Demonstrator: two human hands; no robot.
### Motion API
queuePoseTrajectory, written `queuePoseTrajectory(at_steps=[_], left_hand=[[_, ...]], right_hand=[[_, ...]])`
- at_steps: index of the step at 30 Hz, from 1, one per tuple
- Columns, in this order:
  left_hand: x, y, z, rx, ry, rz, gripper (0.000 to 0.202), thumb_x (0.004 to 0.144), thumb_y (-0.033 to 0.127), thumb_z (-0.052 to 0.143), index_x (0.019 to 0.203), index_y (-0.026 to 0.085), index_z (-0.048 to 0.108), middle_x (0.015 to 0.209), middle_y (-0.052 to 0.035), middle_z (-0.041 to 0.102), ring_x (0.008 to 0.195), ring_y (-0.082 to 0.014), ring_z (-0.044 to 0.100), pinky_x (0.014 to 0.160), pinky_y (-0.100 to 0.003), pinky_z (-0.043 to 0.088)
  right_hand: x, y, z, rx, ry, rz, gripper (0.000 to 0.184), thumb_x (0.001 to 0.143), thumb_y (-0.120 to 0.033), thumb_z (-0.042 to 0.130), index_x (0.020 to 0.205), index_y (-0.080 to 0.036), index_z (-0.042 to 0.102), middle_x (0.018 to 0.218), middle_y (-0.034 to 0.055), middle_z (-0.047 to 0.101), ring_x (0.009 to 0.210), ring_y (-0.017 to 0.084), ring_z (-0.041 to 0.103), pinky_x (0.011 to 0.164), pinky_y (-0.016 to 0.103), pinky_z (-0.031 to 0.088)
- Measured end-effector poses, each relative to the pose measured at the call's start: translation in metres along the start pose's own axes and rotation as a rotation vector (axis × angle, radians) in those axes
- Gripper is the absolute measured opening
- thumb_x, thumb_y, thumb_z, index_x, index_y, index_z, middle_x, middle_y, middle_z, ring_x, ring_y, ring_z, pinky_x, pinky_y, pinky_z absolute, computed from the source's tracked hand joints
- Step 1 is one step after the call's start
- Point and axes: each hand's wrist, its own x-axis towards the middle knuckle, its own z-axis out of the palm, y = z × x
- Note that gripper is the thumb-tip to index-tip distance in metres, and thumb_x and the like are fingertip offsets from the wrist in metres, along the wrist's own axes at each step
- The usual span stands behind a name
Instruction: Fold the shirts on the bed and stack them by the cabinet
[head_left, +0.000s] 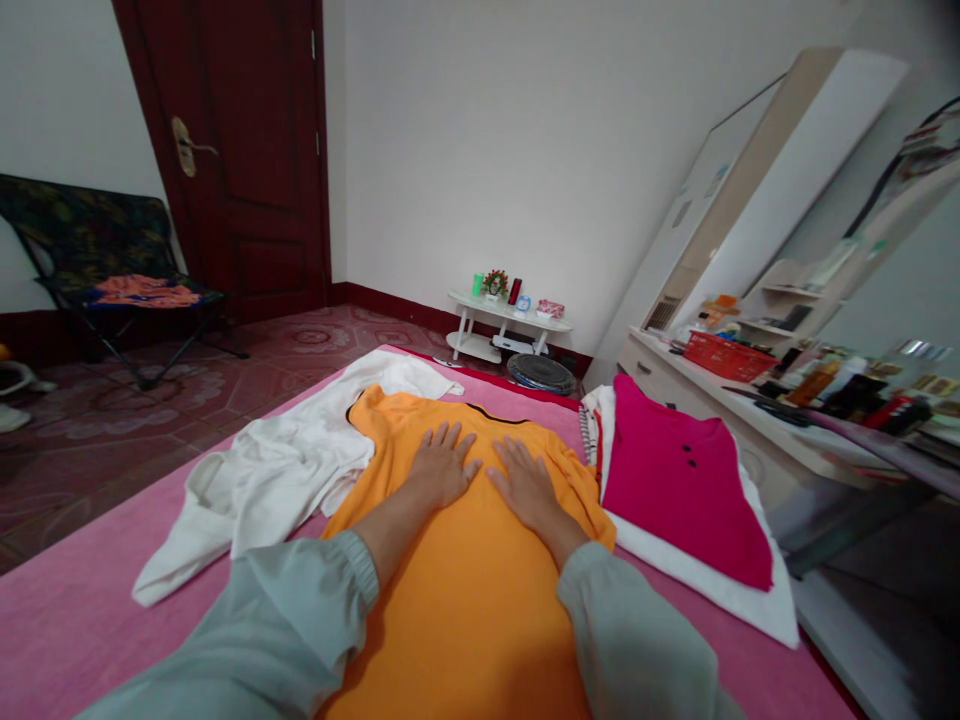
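Note:
An orange shirt (472, 600) with dark trim at its neckline lies spread on the pink bed cover (90, 620), collar end away from me. My left hand (442, 468) rests flat on its upper part, fingers spread. Beside it, my right hand (525, 483) also lies palm down on the cloth with the fingers apart. To the left is a rumpled white garment (281, 470), partly under the shirt's edge. On the right sits a magenta folded garment (675, 480) on top of white folded clothes (705, 570).
A dresser (675, 385) with a red basket (727, 355) and several bottles stands at the right. Beyond the bed is a low white table (510, 315). A folding chair (112, 270) holding orange-pink cloth stands left, near a dark red door (240, 150).

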Motion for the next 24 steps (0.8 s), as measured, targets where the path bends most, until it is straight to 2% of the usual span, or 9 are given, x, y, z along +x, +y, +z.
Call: queuePoseTrajectory(at_steps=[4,7,10,13,16,19,21,24], left_hand=[[0.002,-0.002,-0.001,-0.007,-0.008,-0.057,0.070,0.091,0.063,0.027,0.145,0.020,0.037,0.154,-0.0120,0.028,0.142,-0.0330,0.020,0.114,-0.051,0.015],[0.002,-0.002,-0.002,-0.016,-0.026,-0.060,0.071,0.090,0.063,0.027,0.145,0.019,0.037,0.154,-0.0127,0.027,0.143,-0.0338,0.018,0.114,-0.052,0.014],[0.001,-0.001,-0.004,-0.020,-0.033,-0.055,0.071,0.090,0.063,0.027,0.145,0.019,0.037,0.154,-0.0130,0.027,0.143,-0.0347,0.018,0.113,-0.054,0.013],[0.000,0.001,-0.006,-0.015,-0.031,-0.054,0.069,0.091,0.061,0.027,0.144,0.019,0.038,0.154,-0.0131,0.028,0.142,-0.0346,0.019,0.113,-0.054,0.014],[-0.001,0.003,-0.009,-0.012,-0.033,-0.048,0.062,0.094,0.052,0.026,0.145,0.018,0.036,0.154,-0.0133,0.026,0.143,-0.0335,0.019,0.113,-0.053,0.014],[-0.004,0.001,-0.011,-0.020,-0.057,-0.014,0.057,0.096,0.043,0.026,0.146,0.015,0.034,0.154,-0.0147,0.026,0.143,-0.0309,0.019,0.114,-0.051,0.014],[-0.013,-0.005,-0.013,-0.028,-0.085,0.023,0.056,0.096,0.041,0.026,0.146,0.015,0.034,0.154,-0.0140,0.026,0.143,-0.0282,0.021,0.114,-0.049,0.016],[-0.035,-0.020,-0.019,-0.034,-0.122,0.089,0.056,0.097,0.043,0.026,0.146,0.018,0.033,0.155,-0.0104,0.025,0.143,-0.0247,0.021,0.115,-0.044,0.017]], right_hand=[[0.030,0.038,0.004,-0.116,0.033,0.304,0.064,0.095,-0.051,0.029,0.148,-0.015,0.029,0.155,0.0125,0.023,0.144,0.025,0.018,0.115,0.042,0.012],[0.036,0.048,0.009,-0.147,0.073,0.341,0.065,0.095,-0.051,0.025,0.148,-0.014,0.028,0.155,0.0124,0.023,0.143,0.026,0.018,0.115,0.043,0.011],[0.034,0.039,0.008,-0.138,0.059,0.371,0.066,0.096,-0.049,0.025,0.148,-0.009,0.027,0.155,0.0147,0.022,0.144,0.027,0.017,0.115,0.044,0.010],[0.025,0.012,0.003,-0.049,0.017,0.463,0.069,0.094,-0.048,0.029,0.148,-0.005,0.024,0.156,0.0173,0.018,0.144,0.029,0.013,0.114,0.049,0.010],[0.003,-0.029,0.002,0.129,0.090,0.445,0.073,0.093,-0.049,0.027,0.149,-0.005,0.017,0.157,0.0172,0.014,0.145,0.029,0.012,0.113,0.050,0.016],[-0.036,-0.060,0.005,0.215,0.096,0.283,0.073,0.093,-0.050,0.026,0.150,-0.006,0.016,0.157,0.0140,0.016,0.145,0.024,0.013,0.115,0.045,0.016],[-0.064,-0.062,0.006,0.154,0.045,0.201,0.074,0.092,-0.051,0.031,0.149,-0.006,0.020,0.157,0.0127,0.017,0.145,0.024,0.011,0.116,0.044,0.010],[-0.099,-0.040,-0.002,0.021,0.016,0.255,0.072,0.092,-0.051,0.033,0.148,-0.007,0.025,0.157,0.0124,0.018,0.145,0.025,0.010,0.116,0.046,0.007]])
